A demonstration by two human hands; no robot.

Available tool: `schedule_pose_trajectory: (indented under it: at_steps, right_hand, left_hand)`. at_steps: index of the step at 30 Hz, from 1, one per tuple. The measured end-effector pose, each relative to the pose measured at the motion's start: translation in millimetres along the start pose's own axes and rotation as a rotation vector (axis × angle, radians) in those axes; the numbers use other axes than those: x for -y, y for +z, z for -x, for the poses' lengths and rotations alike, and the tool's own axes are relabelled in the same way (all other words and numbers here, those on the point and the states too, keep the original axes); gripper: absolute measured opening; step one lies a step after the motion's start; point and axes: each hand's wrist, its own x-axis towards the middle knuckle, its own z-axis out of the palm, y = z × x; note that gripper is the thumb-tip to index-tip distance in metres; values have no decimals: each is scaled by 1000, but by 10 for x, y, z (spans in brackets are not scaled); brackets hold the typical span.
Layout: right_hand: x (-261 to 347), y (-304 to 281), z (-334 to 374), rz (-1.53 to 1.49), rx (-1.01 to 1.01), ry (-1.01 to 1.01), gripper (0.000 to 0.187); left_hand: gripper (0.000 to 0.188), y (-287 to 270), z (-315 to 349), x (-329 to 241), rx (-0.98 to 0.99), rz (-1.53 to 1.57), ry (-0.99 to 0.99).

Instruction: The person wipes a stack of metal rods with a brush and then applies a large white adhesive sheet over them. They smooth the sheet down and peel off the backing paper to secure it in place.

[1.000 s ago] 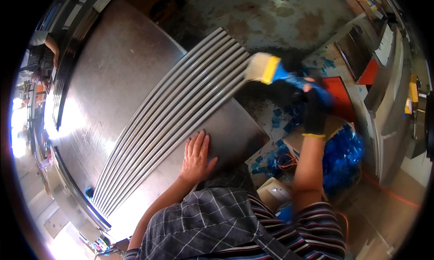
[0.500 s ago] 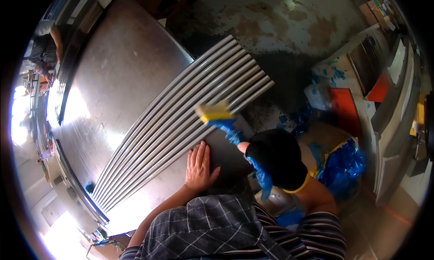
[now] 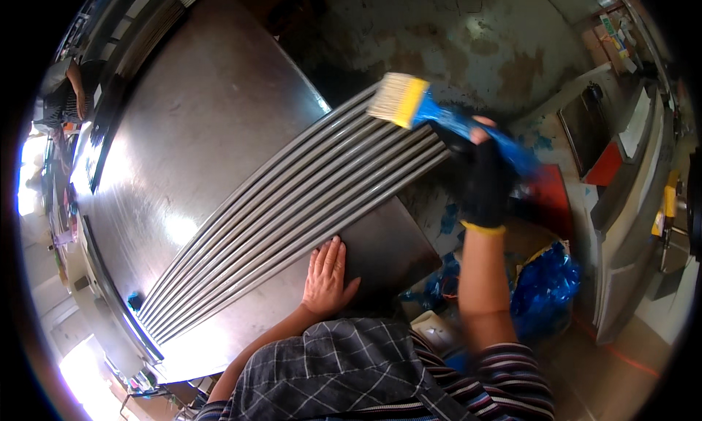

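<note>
Several grey metal tubes [image 3: 292,190] lie side by side across a metal-topped table [image 3: 212,92], their far right ends jutting past its edge. My bare left hand [image 3: 327,280] rests flat on the tabletop, fingertips against the nearest tube. In a black fingerless glove with a yellow cuff, my right hand [image 3: 485,176] grips a wide paintbrush [image 3: 399,100]. The brush has pale bristles, a yellow band and a handle wrapped in blue plastic. Its bristles are over the far right tube ends; whether they touch cannot be made out.
Crumpled blue plastic [image 3: 545,286] sits at the right, below a red-orange panel [image 3: 548,201]. Flat panels [image 3: 636,223] lean along the far right. A small blue object [image 3: 134,301] lies by the tubes' left ends. Another person [image 3: 64,92] stands beyond the table at far left.
My right hand has swung forward and up, taking the paintbrush from the middle of the tubes toward their far right ends. My left hand stays on the tabletop.
</note>
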Motion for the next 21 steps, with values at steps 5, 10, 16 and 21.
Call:
schedule_pose_trajectory:
  at_steps: [5, 10, 16, 21]
  right_hand:
    - [-438, 95, -209, 109, 11, -127, 26]
    - [-235, -290, -269, -151, -151, 136, 22]
    - [-159, 115, -423, 414, 56, -108, 21]
    - [129, 50, -305, 599, -73, -466, 21]
  left_hand:
    - [84, -52, -10, -3, 41, 35, 9]
    - [81, -32, 38, -26, -17, 46, -24]
    - [78, -67, 43, 3, -28, 37, 30]
    - [78, -17, 155, 76, -86, 49, 25]
